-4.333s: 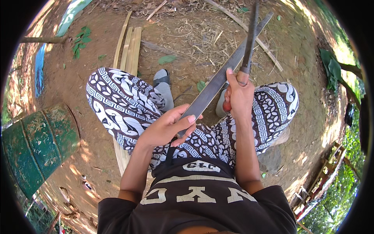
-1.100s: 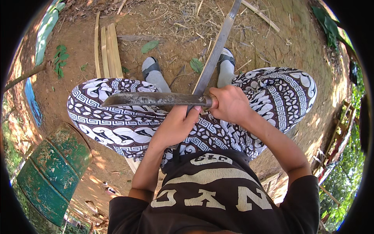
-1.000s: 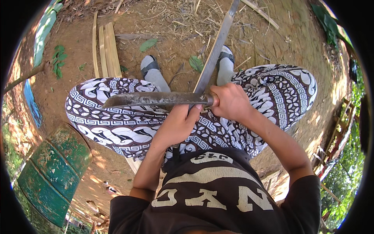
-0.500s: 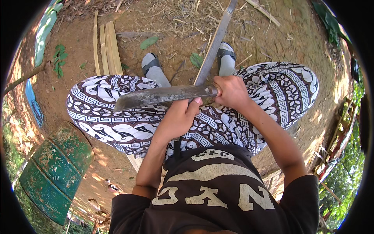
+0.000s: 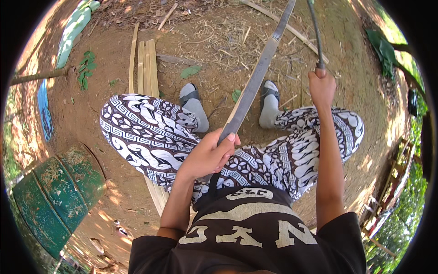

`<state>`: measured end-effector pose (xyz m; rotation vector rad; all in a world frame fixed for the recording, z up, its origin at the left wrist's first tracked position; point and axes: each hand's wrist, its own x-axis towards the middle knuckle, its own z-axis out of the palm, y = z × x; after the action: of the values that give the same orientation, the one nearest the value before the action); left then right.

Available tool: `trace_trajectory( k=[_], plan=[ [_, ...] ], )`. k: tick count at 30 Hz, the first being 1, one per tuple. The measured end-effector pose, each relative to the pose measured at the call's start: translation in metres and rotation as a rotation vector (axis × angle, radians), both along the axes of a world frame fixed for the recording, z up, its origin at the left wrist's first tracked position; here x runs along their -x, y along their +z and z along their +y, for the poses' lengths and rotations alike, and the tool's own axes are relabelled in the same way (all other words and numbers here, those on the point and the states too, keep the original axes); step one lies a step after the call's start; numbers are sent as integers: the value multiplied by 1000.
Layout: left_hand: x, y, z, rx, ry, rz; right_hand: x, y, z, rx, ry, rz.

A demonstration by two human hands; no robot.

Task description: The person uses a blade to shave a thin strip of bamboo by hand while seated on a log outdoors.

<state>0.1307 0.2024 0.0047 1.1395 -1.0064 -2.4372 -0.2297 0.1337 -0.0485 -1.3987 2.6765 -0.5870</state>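
My left hand [image 5: 207,153] is closed round the near end of a long bamboo strip [image 5: 253,84], held between my knees. The strip slants away and to the right, its grey outer skin upward and a pale cut edge along its left side. Out beyond my right knee, my right hand [image 5: 322,89] grips a machete [image 5: 316,34] by its handle. The blade points away from me and shows nearly edge-on, apart from the strip; its tip runs out of the top of the view.
Several pale bamboo strips [image 5: 148,68] lie on the dirt beyond my left knee. A rusty green drum [image 5: 59,196] lies at the left. My sandalled feet [image 5: 269,102] rest either side of the strip. Shavings [image 5: 219,50] and another long strip [image 5: 260,11] lie ahead.
My right hand has swung the machete forward and right, off the bamboo strip; its blade has turned from pointing left to pointing away. The left hand keeps its hold on the strip.
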Motion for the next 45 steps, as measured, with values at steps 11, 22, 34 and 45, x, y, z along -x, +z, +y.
trace_trajectory(
  k=[11,22,34,45],
  plan=[
    [42,-9,-31,100,214,84,-109,46,42,-117,775,-189],
    [38,-42,-23,217,301,4,-122,11,8,-236,872,-152],
    [39,-60,-23,433,298,-146,-130,0,12,-254,980,-136],
    [44,-63,-27,494,245,-177,-96,-40,3,14,1014,-71]
  ],
)
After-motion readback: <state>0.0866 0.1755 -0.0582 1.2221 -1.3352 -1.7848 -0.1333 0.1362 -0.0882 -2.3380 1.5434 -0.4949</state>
